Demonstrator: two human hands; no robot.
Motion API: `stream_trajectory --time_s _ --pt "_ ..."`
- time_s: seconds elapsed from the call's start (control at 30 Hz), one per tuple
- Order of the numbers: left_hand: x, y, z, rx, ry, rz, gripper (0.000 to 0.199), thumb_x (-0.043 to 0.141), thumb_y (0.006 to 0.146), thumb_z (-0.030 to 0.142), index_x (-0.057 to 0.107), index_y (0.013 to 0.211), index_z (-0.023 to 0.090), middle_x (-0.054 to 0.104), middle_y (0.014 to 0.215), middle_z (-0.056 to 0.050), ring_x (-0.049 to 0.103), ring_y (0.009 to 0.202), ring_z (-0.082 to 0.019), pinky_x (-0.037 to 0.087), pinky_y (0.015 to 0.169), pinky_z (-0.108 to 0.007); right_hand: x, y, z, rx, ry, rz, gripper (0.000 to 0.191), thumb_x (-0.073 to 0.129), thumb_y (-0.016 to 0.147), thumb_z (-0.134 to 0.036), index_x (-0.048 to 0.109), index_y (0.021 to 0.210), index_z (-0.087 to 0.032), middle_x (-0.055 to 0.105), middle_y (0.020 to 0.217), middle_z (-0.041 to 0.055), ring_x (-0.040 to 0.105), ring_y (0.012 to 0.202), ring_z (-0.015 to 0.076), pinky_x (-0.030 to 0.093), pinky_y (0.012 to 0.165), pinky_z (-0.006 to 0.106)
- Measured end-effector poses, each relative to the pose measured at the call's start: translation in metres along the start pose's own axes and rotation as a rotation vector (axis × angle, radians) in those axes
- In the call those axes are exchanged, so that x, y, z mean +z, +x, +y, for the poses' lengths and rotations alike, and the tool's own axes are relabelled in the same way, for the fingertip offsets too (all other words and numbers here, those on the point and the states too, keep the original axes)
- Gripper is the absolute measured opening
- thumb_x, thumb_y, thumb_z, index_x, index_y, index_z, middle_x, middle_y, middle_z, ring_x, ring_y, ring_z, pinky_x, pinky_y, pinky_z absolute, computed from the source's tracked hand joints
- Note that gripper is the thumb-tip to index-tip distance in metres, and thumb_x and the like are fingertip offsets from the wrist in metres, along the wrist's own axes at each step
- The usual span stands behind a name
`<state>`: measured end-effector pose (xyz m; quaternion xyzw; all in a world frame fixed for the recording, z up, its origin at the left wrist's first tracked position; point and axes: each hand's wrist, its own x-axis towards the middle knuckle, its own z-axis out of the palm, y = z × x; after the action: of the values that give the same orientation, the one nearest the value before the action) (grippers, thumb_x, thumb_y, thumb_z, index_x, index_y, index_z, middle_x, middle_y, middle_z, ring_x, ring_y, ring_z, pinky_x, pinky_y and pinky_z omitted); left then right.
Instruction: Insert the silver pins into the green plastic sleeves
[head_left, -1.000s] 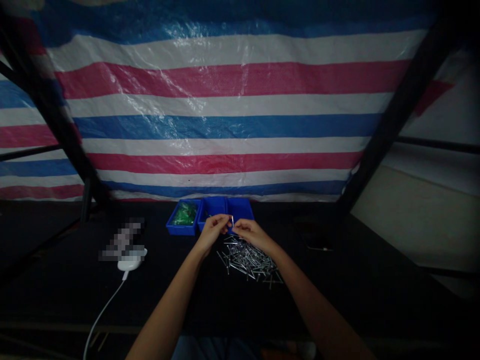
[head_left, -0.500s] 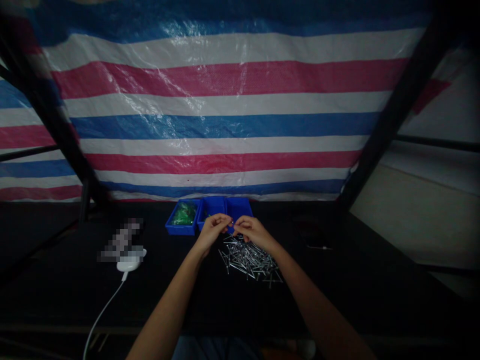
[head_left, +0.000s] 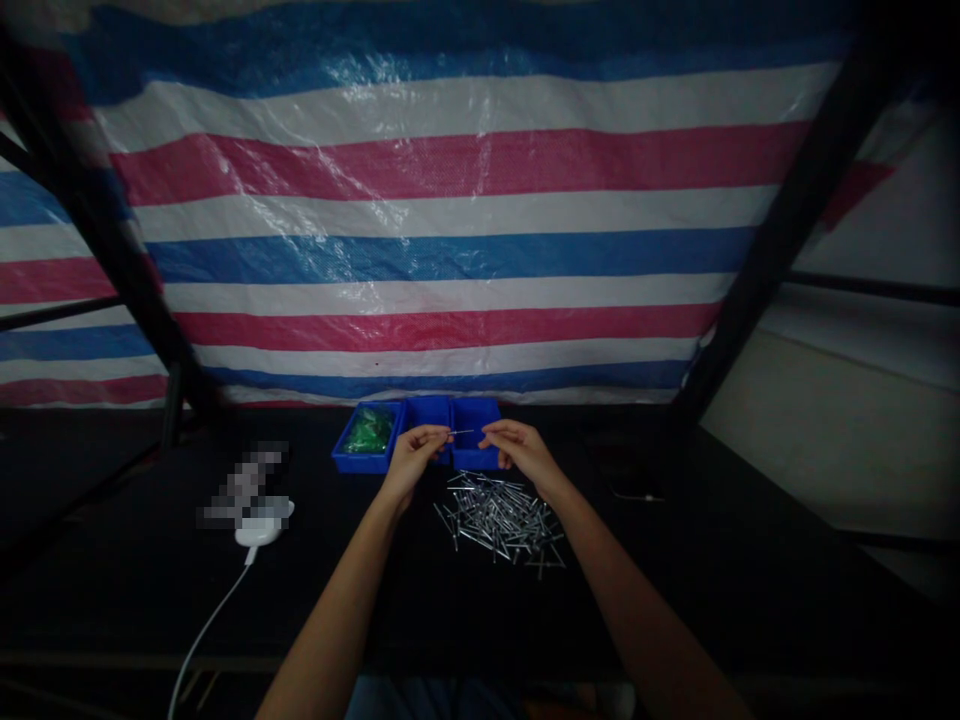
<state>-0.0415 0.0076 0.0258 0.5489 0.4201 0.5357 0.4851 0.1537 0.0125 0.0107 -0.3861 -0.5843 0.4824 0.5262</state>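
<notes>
Between the fingertips of my left hand is a thin metal pin that points right, held over the blue bins. My right hand is just past the pin's free end, thumb and forefinger curled close together; whether anything small is between them is too small to tell. Below my hands lies a loose pile of metal pins. Behind them stand a blue bin holding green material, a middle blue bin and a right blue bin.
A white device with a cable lies on the black table at the left, beside a pixelated object. A dark flat object lies at the right. Striped sheeting hangs behind, between dark posts.
My hands have moved apart from each other, the right one shifting right. The thin pin now shows in the gap between them, its end sticking out from my left fingertips.
</notes>
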Motion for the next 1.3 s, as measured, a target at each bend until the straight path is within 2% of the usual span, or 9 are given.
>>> stream_trajectory --time_s 0.2,0.4,0.6,0.83,1.07,1.3 --pt "0.005 -0.002 -0.001 0.009 0.010 -0.047 0.029 0.072 0.064 0.036 0.069 0.083 0.014 0.069 0.078 -0.006 0.057 0.066 -0.013 0.040 0.060 -0.023 0.008 -0.001 0.002 0.040 -0.031 -0.037 0.037 0.061 0.069 -0.049 0.063 0.081 -0.014 0.069 0.071 0.0058 0.046 0.037 0.0060 0.031 0.037 0.019" --pt "0.014 -0.008 0.000 0.017 -0.011 -0.147 0.027 0.073 0.063 0.032 0.068 0.082 0.014 0.069 0.077 -0.006 0.060 0.071 -0.015 0.040 0.063 -0.024 0.011 0.001 0.004 0.026 0.027 0.049 0.037 0.065 0.064 -0.051 0.062 0.074 -0.015 0.066 0.064 0.0035 0.043 0.036 0.0062 0.031 0.036 0.020" --pt "0.023 -0.011 -0.005 0.037 -0.033 -0.227 0.023 0.074 0.063 0.029 0.065 0.076 0.012 0.067 0.074 -0.004 0.059 0.069 -0.013 0.042 0.070 -0.025 0.013 -0.002 -0.002 0.031 0.052 0.067 0.035 0.066 0.064 -0.049 0.062 0.072 -0.015 0.060 0.061 0.0004 0.040 0.038 0.0051 0.028 0.037 0.020" --pt "0.026 -0.011 -0.014 0.017 -0.032 -0.245 0.026 0.075 0.061 0.030 0.062 0.075 0.013 0.066 0.071 -0.003 0.059 0.066 -0.012 0.042 0.068 -0.025 0.016 -0.004 -0.005 0.041 0.062 0.098 0.037 0.069 0.060 -0.049 0.062 0.073 -0.015 0.053 0.055 -0.0024 0.037 0.039 0.0053 0.027 0.037 0.020" --pt "0.025 -0.011 -0.013 0.017 -0.030 -0.232 0.028 0.076 0.060 0.029 0.065 0.078 0.013 0.067 0.073 -0.004 0.060 0.068 -0.014 0.043 0.070 -0.027 0.015 -0.005 -0.010 0.010 0.088 0.084 0.037 0.067 0.062 -0.050 0.063 0.074 -0.015 0.052 0.055 -0.0025 0.037 0.039 0.0051 0.027 0.037 0.020" --pt "0.021 -0.009 -0.006 0.074 0.010 -0.153 0.023 0.074 0.062 0.031 0.068 0.076 0.014 0.068 0.073 -0.004 0.057 0.064 -0.012 0.041 0.063 -0.024 0.015 -0.009 -0.015 0.038 0.154 -0.003 0.034 0.063 0.068 -0.048 0.063 0.075 -0.015 0.065 0.069 0.0034 0.041 0.039 0.0048 0.028 0.039 0.020"
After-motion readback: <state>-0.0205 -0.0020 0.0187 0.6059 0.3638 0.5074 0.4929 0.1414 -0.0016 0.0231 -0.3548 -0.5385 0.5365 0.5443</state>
